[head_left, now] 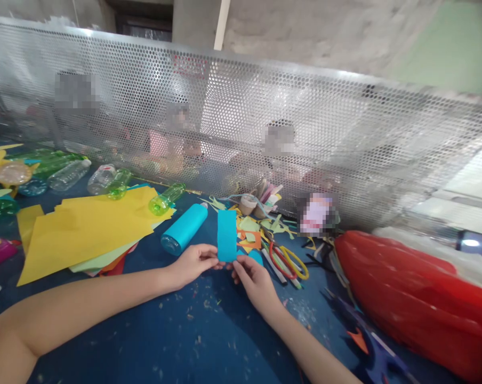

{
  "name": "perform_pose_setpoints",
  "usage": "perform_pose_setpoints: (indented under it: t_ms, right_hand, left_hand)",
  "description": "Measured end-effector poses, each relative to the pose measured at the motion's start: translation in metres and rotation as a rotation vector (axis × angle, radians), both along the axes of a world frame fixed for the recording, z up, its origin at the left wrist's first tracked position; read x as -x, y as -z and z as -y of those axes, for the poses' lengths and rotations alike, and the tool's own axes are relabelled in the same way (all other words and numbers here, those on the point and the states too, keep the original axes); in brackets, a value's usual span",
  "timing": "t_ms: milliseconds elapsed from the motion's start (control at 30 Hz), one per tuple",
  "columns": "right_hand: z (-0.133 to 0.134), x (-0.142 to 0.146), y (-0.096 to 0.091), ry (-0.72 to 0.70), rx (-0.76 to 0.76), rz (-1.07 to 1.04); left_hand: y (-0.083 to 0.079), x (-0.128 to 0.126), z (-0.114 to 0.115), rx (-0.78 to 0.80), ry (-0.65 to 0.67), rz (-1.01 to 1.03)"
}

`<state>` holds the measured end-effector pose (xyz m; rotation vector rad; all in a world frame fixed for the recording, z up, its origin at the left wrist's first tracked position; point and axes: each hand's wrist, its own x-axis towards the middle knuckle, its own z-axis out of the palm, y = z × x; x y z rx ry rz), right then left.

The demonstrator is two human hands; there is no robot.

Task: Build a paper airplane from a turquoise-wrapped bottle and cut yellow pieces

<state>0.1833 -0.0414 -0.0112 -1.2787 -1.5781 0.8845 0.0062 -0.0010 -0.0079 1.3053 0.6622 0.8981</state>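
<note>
A strip of blue paper stands upright between my two hands, above the dark blue table. My left hand pinches its lower left corner, and my right hand pinches the lower right corner. Just left of the strip lies a bottle wrapped in blue paper, its clear base toward me. Right of the strip, orange, yellow and green paper scraps lie in a heap. Scissors with red and yellow handles rest beside my right hand among pens.
Yellow paper sheets and several plastic bottles lie on the left. A perforated metal screen runs along the back, people behind it. A red plastic bag and blue-handled scissors are at right.
</note>
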Motion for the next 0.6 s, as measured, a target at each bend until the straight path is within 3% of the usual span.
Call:
perform_pose_setpoints:
  t_ms: [400,600]
  right_hand:
    - [-0.001,-0.002,0.001,0.006,-0.013,0.048]
    - [0.0,0.001,0.0,-0.003,0.023,-0.021]
  left_hand:
    - [-0.003,0.003,-0.001,-0.09,0.104,0.0]
    - [0.007,0.001,-0.004,-0.092,0.042,-0.09]
